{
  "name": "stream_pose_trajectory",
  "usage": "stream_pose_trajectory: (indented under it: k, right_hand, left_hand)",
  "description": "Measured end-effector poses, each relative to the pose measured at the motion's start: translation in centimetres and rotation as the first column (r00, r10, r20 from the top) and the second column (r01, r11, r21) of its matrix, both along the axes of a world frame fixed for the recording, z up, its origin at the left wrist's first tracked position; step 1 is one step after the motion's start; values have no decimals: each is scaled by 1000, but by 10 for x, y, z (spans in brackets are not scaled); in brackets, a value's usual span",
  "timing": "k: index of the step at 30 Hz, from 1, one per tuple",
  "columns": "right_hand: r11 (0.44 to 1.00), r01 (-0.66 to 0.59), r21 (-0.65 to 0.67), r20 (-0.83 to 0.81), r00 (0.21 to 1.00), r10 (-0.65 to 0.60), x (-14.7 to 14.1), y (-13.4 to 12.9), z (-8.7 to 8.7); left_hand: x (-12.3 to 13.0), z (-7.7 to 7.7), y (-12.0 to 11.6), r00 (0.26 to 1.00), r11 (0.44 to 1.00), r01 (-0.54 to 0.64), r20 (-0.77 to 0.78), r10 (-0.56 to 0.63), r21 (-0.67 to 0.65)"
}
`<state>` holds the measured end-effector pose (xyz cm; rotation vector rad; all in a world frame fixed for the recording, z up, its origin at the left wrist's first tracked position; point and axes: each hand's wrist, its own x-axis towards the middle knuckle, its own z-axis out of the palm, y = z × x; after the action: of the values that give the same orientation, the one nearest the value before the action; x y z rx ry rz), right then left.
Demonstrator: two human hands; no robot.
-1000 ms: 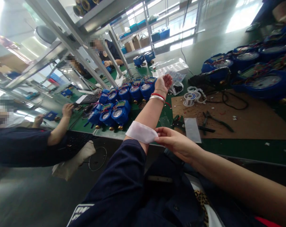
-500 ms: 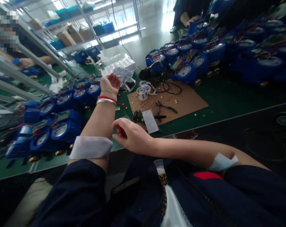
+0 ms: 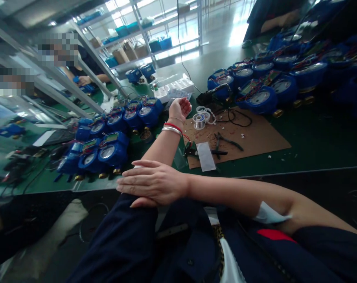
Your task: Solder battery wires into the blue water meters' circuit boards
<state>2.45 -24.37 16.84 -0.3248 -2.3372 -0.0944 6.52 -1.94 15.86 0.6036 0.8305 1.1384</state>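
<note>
Patch (image 3: 137,166) under flat right hand (image 3: 159,183)

Could read no text, number or brand: made out blurred round white dials (image 3: 107,152) on blue plastic meters (image 3: 115,138) near the front edge of the green table (image 3: 317,157), and an illegible blue-and-white label (image 3: 199,117) on a silver wire spool (image 3: 199,125).

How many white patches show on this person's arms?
2: one patch at the right elbow, another on the left forearm, mostly hidden under the right hand. Sleeves could hide more.
</note>
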Motion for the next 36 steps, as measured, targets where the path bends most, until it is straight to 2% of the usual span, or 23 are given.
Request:
stream_pose_trajectory:
  k: [4, 11, 15, 19, 21, 22, 23, 25, 26, 27, 28, 29, 31, 36]
  right_hand:
    - [998, 65, -27, -46, 997, -66, 3, -2, 8]
    - [997, 78, -24, -47, 996, -79, -5, 2, -6]
    - [993, 95, -70, -65, 993, -99, -6, -3, -6]
    - [988, 67, -141, -81, 994, -79, 16, -9, -1]
    - [968, 132, -212, -130, 978, -162, 42, -7, -6]
    - [940, 212, -268, -149, 955, -258, 58, -3, -11]
    - [880, 324, -347, -147, 908, -392, 75, 2, -19]
    - [670, 551, -498, -62, 748, -661, 108, 14, -38]
    - [550, 621, -558, 18, 672, -740, 122, 21, -49]
    - [453, 651, -609, 95, 627, -773, 135, 28, -59]
    - [410, 656, -634, 134, 616, -776, 145, 34, -67]
    - [382, 651, -656, 166, 618, -768, 153, 39, -74]
    - [370, 625, -688, 182, 642, -745, 162, 46, -83]
    - [336, 560, -757, 152, 651, -744, 167, 53, -82]
  left_hand:
    - [-7, 2, 1, 999, 1000, -19, -27, 20, 14]
    - [-5, 3, -12, 999, 999, 26, -44, -24, 41]
    - [-5, 4, -17, 997, 996, 54, -61, -50, 66]
    - [-10, 1, -22, 990, 990, 111, -99, -102, 83]
    - [-19, -4, -28, 981, 982, 159, -130, -145, 104]
    - [-26, -8, -33, 974, 975, 187, -151, -169, 116]
    - [-33, -13, -38, 965, 968, 217, -176, -193, 128]
    - [-49, -24, -51, 943, 951, 274, -237, -235, 146]
    - [-56, -30, -57, 929, 942, 301, -271, -254, 150]
    - [-63, -36, -64, 913, 932, 328, -305, -272, 152]
    - [-67, -42, -70, 897, 922, 354, -334, -289, 155]
    - [-71, -47, -76, 882, 913, 377, -361, -302, 159]
    - [-73, -54, -85, 856, 893, 417, -402, -324, 171]
    - [-70, -57, -94, 808, 851, 486, -474, -350, 200]
